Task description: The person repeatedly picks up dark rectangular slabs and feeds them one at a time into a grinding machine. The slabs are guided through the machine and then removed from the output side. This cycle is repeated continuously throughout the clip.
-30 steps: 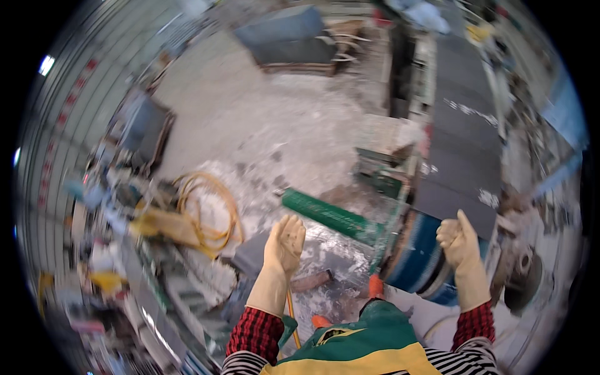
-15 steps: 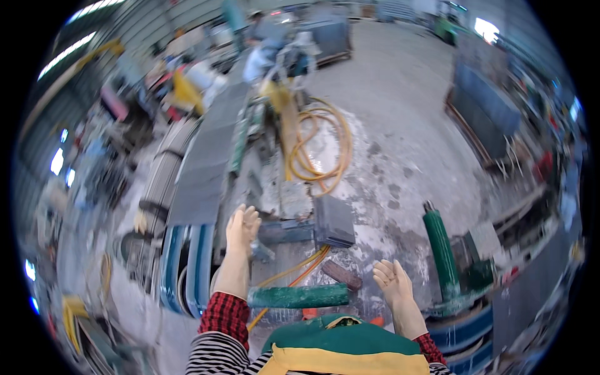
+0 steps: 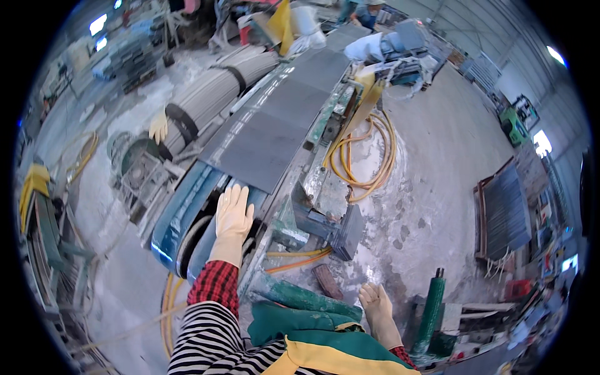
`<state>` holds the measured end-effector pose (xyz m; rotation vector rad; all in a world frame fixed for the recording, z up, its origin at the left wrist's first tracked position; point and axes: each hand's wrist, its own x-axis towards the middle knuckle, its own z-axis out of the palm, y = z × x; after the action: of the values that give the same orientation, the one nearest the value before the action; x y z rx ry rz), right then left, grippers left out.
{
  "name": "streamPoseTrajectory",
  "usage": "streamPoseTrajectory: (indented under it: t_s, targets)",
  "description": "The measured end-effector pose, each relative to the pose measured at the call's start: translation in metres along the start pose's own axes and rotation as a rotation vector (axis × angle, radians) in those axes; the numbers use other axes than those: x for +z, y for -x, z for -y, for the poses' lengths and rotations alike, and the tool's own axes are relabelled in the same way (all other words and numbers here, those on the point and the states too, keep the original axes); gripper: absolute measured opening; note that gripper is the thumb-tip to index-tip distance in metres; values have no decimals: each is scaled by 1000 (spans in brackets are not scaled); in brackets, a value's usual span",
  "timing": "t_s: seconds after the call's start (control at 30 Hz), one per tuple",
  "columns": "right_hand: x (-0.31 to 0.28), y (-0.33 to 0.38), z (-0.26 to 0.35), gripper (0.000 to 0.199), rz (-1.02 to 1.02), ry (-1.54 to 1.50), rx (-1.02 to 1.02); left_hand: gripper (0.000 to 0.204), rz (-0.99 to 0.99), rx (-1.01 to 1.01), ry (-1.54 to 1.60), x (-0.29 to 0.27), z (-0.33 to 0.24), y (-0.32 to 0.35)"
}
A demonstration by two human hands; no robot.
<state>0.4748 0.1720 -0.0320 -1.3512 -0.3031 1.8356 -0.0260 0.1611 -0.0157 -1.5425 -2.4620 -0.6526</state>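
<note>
My left hand (image 3: 233, 215), in a cream rubber glove, reaches forward with its fingers stretched out. Its fingertips are by the near edge of a dark grey slab (image 3: 250, 150); whether they touch it I cannot tell. Under the slab, wide blue belts (image 3: 170, 219) curve round the end of a long conveyor. Low on the right, my gloved right hand (image 3: 377, 307) hovers with loosely bent fingers and nothing in it. A green roller (image 3: 306, 297) lies to its left, in front of my green apron. A reddish brick (image 3: 327, 281) rests just beyond that roller.
Coiled yellow hose (image 3: 389, 159) lies on the floor right of the conveyor. Grey square slabs (image 3: 349, 234) stand near its end. A green post (image 3: 431, 306) rises at the right. A loose glove (image 3: 159, 127) sits left of the line. One person (image 3: 369, 14) is far off.
My view has swung left toward the conveyor. My left hand now lies over the belt end by the slab, its fingers stretched forward. My right hand stays low and empty.
</note>
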Motion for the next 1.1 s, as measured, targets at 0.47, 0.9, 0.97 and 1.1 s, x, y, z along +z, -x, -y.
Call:
streamPoseTrajectory:
  t_s: [0.47, 0.9, 0.97, 1.1]
  targets:
    - [-25, -68, 2, 40, -7, 526, 275, 51, -49, -29, -17, -12, 4, 10]
    - [-7, -44, 3, 42, 20, 644, 322, 48, -72, 6, -5, -18, 0, 12]
    - [7, -33, 8, 41, 27, 677, 309, 48, -82, 4, -3, -18, 2, 15]
    - [6, -34, 8, 40, 7, 645, 322, 47, -82, -8, -13, -20, 0, 17]
